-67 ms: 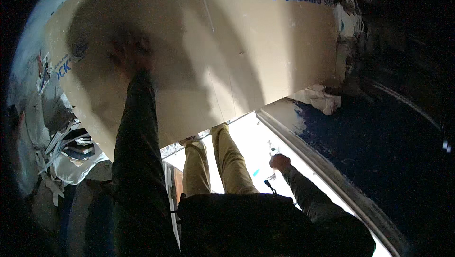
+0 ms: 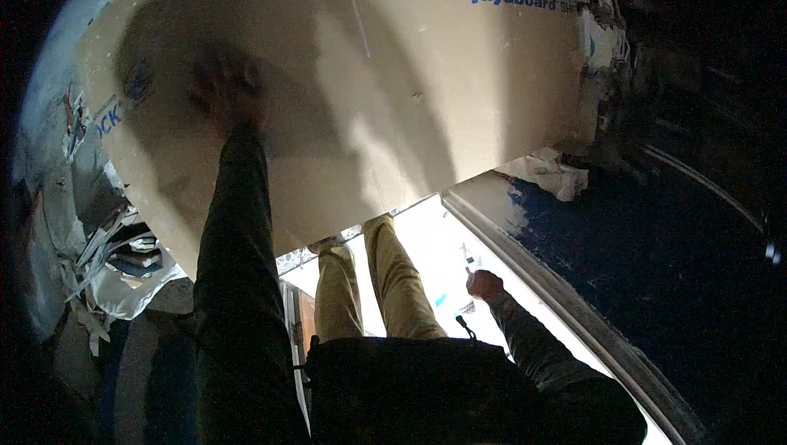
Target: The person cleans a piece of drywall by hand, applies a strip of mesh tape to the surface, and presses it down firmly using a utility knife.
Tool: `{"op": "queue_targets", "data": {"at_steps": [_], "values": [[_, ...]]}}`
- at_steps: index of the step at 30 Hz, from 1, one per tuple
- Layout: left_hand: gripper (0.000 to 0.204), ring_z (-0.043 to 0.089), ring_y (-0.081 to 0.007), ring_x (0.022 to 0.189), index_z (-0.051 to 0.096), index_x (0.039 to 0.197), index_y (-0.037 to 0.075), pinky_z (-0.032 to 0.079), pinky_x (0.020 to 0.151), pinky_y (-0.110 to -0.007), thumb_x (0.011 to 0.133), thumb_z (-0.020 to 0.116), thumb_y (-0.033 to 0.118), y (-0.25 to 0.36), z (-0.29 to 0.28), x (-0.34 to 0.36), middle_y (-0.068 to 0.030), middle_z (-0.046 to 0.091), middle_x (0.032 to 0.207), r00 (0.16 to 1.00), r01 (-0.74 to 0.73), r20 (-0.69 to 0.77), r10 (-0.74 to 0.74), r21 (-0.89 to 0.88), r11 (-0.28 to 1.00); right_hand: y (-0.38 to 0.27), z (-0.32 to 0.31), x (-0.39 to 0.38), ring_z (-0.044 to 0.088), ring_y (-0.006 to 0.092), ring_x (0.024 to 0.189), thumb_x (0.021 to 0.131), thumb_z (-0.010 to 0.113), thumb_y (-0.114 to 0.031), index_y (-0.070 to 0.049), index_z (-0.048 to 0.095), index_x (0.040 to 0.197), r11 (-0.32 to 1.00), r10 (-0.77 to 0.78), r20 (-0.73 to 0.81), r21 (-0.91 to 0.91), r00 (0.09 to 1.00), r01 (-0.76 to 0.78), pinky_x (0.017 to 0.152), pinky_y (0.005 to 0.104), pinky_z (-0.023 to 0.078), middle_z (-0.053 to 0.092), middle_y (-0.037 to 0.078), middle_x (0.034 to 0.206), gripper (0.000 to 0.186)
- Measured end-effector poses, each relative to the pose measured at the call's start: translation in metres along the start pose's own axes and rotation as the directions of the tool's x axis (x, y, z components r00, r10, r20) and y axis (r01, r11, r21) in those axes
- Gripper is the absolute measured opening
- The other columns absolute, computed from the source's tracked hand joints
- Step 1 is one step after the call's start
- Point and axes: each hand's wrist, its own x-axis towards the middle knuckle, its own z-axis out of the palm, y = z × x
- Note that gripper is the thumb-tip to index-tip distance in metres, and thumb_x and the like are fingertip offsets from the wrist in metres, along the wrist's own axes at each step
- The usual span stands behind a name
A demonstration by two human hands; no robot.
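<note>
A large tan plasterboard sheet with blue printing fills the upper half of the view. Deep in shadow, my left hand lies against the sheet's left part, its fingers spread and the arm stretched out. My right hand is lower right, apart from the sheet, over the bright gap beside my legs. Its fingers are closed round a small slim tool, whose kind I cannot make out against the glare.
My tan-trousered legs stand below the sheet's near edge. Right of them runs a long straight frame edge, with a dark blue surface beyond. Scraps and torn strips are heaped at the left. A crumpled pale piece lies near the sheet's right corner.
My right hand and the slim tool have shifted very slightly. My left hand keeps its place on the plasterboard sheet.
</note>
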Motion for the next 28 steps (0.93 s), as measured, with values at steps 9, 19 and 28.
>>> {"op": "queue_targets", "data": {"at_steps": [9,19,28], "values": [[0.056,0.010,-0.0283,0.126,0.014,0.132,0.017,0.006,0.099,-0.051,0.085,0.024,0.045,-0.010,0.028,0.010,-0.0048,0.011,0.138,1.000,-0.012,-0.013,0.007,-0.426,0.905,-0.082,-0.353,0.087,0.049,0.0212,0.052,0.082,0.041,-0.017,-0.007,0.048,0.081,0.747,-0.665,-0.742,-0.662,0.085,0.061,0.047,0.0293,0.045,0.044,0.009,0.062,0.012],[0.055,0.004,-0.0260,0.127,0.014,0.132,0.014,0.001,0.100,-0.049,0.085,0.021,0.042,0.001,-0.003,0.010,-0.0061,0.007,0.138,0.999,0.033,0.032,-0.039,0.162,0.986,-0.216,-0.651,0.140,0.055,0.0320,0.085,0.073,0.045,-0.045,-0.006,0.056,0.097,0.879,-0.372,-0.901,-0.264,0.224,0.397,0.073,0.0398,0.045,0.056,0.018,0.095,0.047],[0.056,0.001,-0.0278,0.127,0.009,0.132,0.013,-0.001,0.100,-0.048,0.085,0.020,0.042,0.004,-0.006,0.012,-0.0091,0.005,0.138,0.994,0.029,0.099,-0.048,0.182,0.983,-0.226,-0.677,0.127,0.047,0.0267,0.106,0.066,0.051,-0.054,-0.009,0.047,0.113,0.867,-0.423,-0.846,-0.274,0.325,0.417,0.090,0.0368,0.036,0.048,0.016,0.113,0.065]]}}
